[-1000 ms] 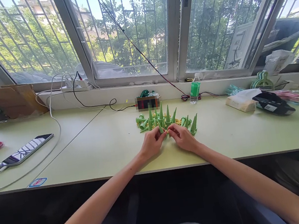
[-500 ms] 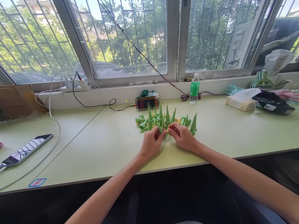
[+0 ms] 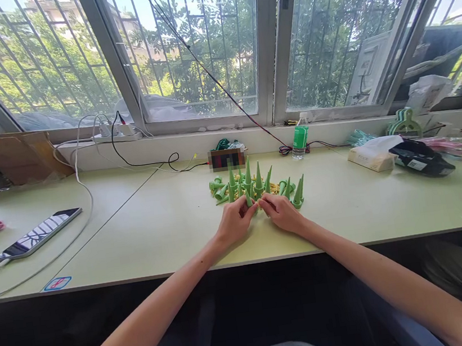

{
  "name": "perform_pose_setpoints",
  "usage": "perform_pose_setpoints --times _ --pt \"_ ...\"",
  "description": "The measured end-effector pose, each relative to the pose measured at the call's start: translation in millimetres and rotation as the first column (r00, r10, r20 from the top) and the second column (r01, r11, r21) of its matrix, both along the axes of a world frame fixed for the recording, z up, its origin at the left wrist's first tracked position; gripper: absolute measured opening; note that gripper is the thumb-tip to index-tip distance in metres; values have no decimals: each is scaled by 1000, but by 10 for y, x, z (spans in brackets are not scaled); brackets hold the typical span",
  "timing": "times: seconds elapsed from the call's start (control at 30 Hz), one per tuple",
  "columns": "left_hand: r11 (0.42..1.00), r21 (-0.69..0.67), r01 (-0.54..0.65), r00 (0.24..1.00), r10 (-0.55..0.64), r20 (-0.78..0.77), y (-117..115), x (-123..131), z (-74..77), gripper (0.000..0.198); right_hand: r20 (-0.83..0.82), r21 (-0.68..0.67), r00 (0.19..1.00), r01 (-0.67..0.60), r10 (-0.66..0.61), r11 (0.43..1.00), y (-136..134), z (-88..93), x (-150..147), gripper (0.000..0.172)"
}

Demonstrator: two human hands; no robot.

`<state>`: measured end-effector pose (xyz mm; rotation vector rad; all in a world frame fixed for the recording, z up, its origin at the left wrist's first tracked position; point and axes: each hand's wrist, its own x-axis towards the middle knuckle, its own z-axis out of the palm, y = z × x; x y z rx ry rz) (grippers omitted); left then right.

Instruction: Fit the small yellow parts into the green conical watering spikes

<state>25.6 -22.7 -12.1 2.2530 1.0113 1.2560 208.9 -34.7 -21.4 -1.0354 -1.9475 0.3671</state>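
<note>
Nearest, the left forearm (image 3: 148, 322) and right forearm (image 3: 390, 282) come in over the front edge of the pale surface (image 3: 177, 219), converging so that the two hands almost meet. The left hand (image 3: 233, 221) has thumb and fingers closed around the lower part of a small green cone (image 3: 249, 199), which stands tip up with its long axis near upright, leaning slightly to the left. The right hand (image 3: 282, 212) has its fingers drawn in toward the thumb; whether they pinch some small part there is too small to tell.

The relation that seems to count is this narrow one: the cone lies just left of the right fingertips, which sit level with its lower end rather than its point. The left hand is clearly the nearer of the two, being already on it; the right points at its base from the side, close to the left fingertips.

Just beyond the knuckles, standing cones (image 3: 258, 178) rise in a cluster, with loose yellow pieces (image 3: 276, 188) among them and green parts (image 3: 216, 184) lying at its left. A tilted cone (image 3: 299, 191) stands just past the right hand. Farther back are a pixelated box (image 3: 226, 160) and a bottle (image 3: 300, 138), then barred windows (image 3: 324, 41).
</note>
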Motion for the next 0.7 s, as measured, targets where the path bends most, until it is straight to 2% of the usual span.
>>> perform_pose_setpoints --times 0.1,0.23,0.43,0.57,0.7 --pt "1000 -6 -6 1000 6 8 2 2 0 33 -5 -12 1000 15 -15 1000 -12 7 0 36" --pt "1000 -21 -17 999 18 36 4 5 6 28 -36 -24 999 -5 5 1000 -41 33 3 22" --pt "1000 -26 -14 999 15 28 2 4 6 28 -26 -16 998 -54 54 998 -47 39 -4 16" --pt "1000 -12 -7 1000 8 11 -3 4 6 30 -17 -8 999 -44 44 999 -32 19 -5 20" --pt "1000 14 -12 1000 12 -4 0 12 0 39 9 -14 1000 -13 13 1000 2 -17 1 31"
